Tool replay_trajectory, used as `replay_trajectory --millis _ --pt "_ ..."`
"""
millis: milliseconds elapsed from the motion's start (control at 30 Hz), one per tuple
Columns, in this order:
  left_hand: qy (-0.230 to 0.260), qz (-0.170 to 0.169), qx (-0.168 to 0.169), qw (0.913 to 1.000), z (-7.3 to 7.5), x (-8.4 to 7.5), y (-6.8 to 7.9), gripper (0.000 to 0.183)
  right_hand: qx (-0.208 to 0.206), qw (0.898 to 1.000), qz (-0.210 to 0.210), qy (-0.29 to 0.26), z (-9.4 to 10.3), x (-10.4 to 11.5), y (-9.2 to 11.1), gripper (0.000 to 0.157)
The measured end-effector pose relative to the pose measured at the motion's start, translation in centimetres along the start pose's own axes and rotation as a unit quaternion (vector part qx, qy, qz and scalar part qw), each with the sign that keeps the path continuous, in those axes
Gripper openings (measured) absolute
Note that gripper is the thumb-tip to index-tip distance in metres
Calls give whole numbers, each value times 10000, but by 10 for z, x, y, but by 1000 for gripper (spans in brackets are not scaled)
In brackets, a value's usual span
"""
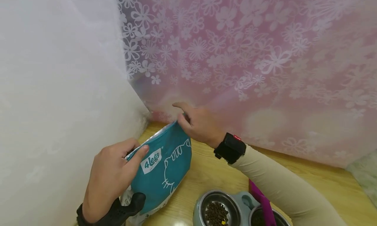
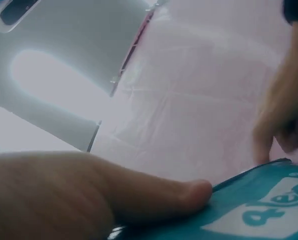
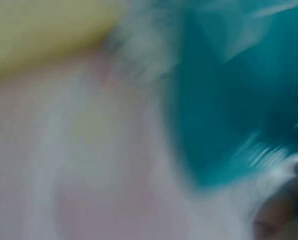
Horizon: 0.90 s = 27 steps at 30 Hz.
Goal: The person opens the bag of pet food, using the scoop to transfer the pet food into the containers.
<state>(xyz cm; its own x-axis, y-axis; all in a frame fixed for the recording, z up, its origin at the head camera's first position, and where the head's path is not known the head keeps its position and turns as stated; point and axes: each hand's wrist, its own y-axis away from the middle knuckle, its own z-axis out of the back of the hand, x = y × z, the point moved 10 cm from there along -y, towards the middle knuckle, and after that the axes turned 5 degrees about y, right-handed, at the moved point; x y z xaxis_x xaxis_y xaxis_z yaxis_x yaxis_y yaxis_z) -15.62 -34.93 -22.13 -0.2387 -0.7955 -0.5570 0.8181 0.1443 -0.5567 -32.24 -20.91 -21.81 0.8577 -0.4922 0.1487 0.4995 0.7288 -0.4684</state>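
A teal bag of pet food [image 1: 168,173], with a white "4legs" label and a cat outline, hangs tilted between the two hands in the head view. My left hand [image 1: 113,168] grips its left top edge, the thumb flat on the front beside the label. At the bag's upper right corner, my right hand [image 1: 201,124] pinches the top edge, its index finger pointing out to the left. The left wrist view shows my left thumb [image 2: 164,197] over the teal front [image 2: 229,210]. In the right wrist view the bag [image 3: 234,110] is blurred.
A pale blue double bowl [image 1: 196,209] stands on the wood floor [image 1: 212,167], brown kibble [image 1: 216,213] in its left steel dish. A magenta strip [image 1: 262,199] crosses the right dish, beneath the right forearm. A pink flowered curtain [image 1: 235,56] hangs behind, a white sheet [image 1: 59,72] at left.
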Motion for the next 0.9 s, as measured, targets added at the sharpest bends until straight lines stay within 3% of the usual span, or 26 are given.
replay_trajectory --millis 100,167,267,367,533,600,700,767,900 --pt "-4 -136 -108 9998 -2 -5 -2 19 775 9911 -1007 -387 -16 0 -7 49" --pt "29 -145 -164 9998 -3 -6 -3 19 1152 9824 -1379 -513 -24 -3 -13 55" --pt "116 -48 -170 9998 -4 -4 -5 22 1253 9801 -1443 -541 -27 -4 -23 51" --pt "302 113 70 9995 -11 -2 -8 25 1188 9810 -1416 -585 -27 -8 -28 42" --pt "574 462 554 9957 -25 8 -12 29 1454 9697 -1129 -1609 -41 -9 -28 40" --pt "546 685 723 9935 -28 16 -12 33 1694 9575 -873 -2164 -48 -3 -22 48" --pt "436 1094 995 9880 -32 32 -10 43 1954 9533 -817 -2154 -51 -3 0 62" --pt "386 1231 1153 9849 -34 40 -10 52 1989 9567 -919 -1914 -46 -7 23 64" --pt "381 1226 1110 9855 -32 51 -10 59 1723 9793 -860 -623 -27 -14 75 47"
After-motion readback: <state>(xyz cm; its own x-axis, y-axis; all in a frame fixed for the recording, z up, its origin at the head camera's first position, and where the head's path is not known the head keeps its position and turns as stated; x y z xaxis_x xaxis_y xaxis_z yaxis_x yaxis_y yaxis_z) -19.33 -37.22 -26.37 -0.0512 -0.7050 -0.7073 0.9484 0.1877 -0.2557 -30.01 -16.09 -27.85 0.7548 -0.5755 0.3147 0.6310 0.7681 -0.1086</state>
